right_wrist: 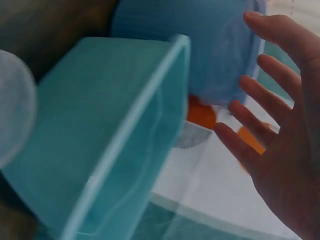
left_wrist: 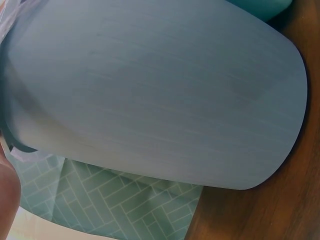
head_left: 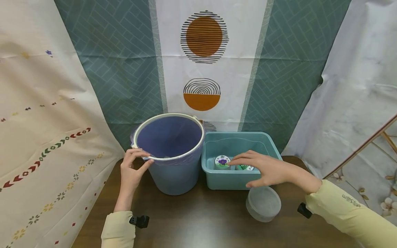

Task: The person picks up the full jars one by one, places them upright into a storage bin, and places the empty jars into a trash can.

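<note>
A blue-grey trash bin stands upright, lined with a thin clear bag under its cream rim ring. At the bin's near left rim, my left hand pinches the edge, fingers over the top and thumb outside. Only a sliver of that hand shows in the left wrist view, beside the bin's wall. Over the front edge of a teal basin, my right hand hovers with fingers spread and nothing held. Inside the basin sit two round tubs with printed lids, one purple-flowered, one green and partly hidden.
A translucent round container stands on the brown wooden table, in front of the basin. Behind the bin and basin hangs a green-and-white patterned cloth. Light cloths cover the sides.
</note>
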The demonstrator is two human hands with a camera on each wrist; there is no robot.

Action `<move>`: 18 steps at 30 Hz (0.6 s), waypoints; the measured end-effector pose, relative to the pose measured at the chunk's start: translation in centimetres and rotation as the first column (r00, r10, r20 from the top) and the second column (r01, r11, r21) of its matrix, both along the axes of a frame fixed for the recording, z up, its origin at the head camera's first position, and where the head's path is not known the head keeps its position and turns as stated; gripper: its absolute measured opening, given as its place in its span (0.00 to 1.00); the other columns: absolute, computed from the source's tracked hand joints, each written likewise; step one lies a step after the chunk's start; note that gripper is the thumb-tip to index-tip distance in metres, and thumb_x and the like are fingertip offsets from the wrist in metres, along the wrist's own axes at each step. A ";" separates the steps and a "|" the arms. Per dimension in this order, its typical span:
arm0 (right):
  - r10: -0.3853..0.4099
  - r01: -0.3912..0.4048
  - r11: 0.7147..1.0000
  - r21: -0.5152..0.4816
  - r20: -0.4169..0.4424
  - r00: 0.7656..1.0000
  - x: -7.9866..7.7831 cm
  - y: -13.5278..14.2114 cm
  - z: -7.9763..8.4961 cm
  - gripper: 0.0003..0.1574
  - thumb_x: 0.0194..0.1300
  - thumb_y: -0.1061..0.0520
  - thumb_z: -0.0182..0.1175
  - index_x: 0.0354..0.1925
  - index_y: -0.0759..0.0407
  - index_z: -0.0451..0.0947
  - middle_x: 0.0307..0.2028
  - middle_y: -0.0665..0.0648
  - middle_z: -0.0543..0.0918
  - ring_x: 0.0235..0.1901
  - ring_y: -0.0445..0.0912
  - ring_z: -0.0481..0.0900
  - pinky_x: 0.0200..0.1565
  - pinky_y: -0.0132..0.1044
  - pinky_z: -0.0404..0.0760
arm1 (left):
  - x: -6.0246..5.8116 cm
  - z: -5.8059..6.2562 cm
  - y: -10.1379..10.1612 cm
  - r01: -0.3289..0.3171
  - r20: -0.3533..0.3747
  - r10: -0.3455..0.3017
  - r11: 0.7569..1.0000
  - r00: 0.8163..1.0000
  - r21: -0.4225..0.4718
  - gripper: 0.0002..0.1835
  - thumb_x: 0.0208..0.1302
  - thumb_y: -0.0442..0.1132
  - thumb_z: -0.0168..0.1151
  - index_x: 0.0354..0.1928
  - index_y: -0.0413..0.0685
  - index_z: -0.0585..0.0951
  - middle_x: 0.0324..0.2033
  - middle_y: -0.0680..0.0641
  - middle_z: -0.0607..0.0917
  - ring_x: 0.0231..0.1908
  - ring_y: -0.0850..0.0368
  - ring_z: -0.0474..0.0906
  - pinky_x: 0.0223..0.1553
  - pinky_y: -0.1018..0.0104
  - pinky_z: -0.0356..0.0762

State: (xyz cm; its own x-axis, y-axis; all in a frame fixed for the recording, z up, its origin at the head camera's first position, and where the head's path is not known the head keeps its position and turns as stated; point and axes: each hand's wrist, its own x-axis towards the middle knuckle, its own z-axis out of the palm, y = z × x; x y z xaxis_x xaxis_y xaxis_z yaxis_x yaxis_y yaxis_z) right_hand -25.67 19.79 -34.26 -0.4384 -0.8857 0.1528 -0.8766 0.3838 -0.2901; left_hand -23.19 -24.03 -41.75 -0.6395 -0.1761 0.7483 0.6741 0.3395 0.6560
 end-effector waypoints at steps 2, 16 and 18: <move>0.000 0.000 1.000 -0.003 0.000 1.000 0.4 0.5 -1.0 0.45 0.58 0.49 0.71 0.71 0.44 0.65 0.67 0.46 0.71 0.64 0.43 0.67 0.58 0.45 0.75 | 0.0 0.0 0.0 -0.004 0.008 0.004 1.000 1.000 0.002 0.13 0.44 0.14 0.69 0.35 0.27 0.83 0.39 0.47 0.79 0.51 0.61 0.73 0.60 0.74 0.66; -0.093 0.087 0.978 0.190 0.026 0.995 2.2 3.3 -6.2 0.52 0.50 0.43 0.74 0.71 0.34 0.63 0.67 0.42 0.70 0.64 0.45 0.68 0.54 0.44 0.79 | 0.1 0.1 0.0 -0.001 0.028 0.001 1.000 1.000 0.006 0.13 0.44 0.14 0.69 0.35 0.27 0.83 0.39 0.48 0.79 0.52 0.64 0.72 0.61 0.73 0.65; -0.102 0.089 0.971 0.224 0.045 0.994 2.1 3.8 -7.0 0.53 0.49 0.43 0.75 0.71 0.35 0.63 0.67 0.44 0.70 0.63 0.47 0.68 0.52 0.44 0.80 | 0.1 0.1 -0.1 -0.002 0.027 0.002 1.000 1.000 0.005 0.13 0.44 0.14 0.69 0.35 0.27 0.83 0.39 0.49 0.79 0.51 0.64 0.72 0.61 0.73 0.65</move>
State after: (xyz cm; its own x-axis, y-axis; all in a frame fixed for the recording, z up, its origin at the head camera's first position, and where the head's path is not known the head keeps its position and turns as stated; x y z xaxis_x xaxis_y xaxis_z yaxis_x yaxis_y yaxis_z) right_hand -23.52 23.57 -41.28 -0.5248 -0.8484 -0.0693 -0.8176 0.5251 -0.2362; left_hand -23.11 -24.10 -41.67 -0.6590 -0.1811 0.7300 0.6554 0.3378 0.6755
